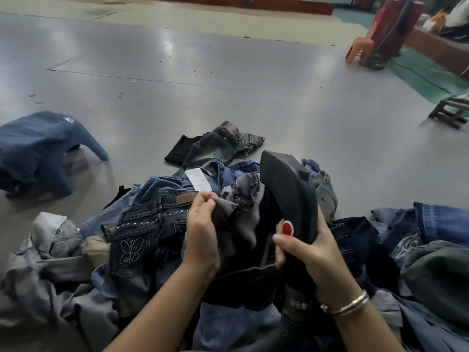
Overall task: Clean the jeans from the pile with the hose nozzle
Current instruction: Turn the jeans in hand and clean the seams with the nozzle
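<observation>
You held dark jeans (243, 224) above the pile (142, 224).
Your left hand (203, 237) pinched their faded grey fabric (crumpled, frayed); your right hand (312, 252) gripped the black hose nozzle (291, 189) alongside.

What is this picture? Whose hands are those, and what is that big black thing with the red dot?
The camera sits on a person's head, looking down, so you see their own hands. The right hand grips a black hose nozzle with a red button; its ribbed hose runs below. The left hand pinches dark jeans pulled from a big pile of jeans on the grey floor. A blue stool stands to the left.
</observation>
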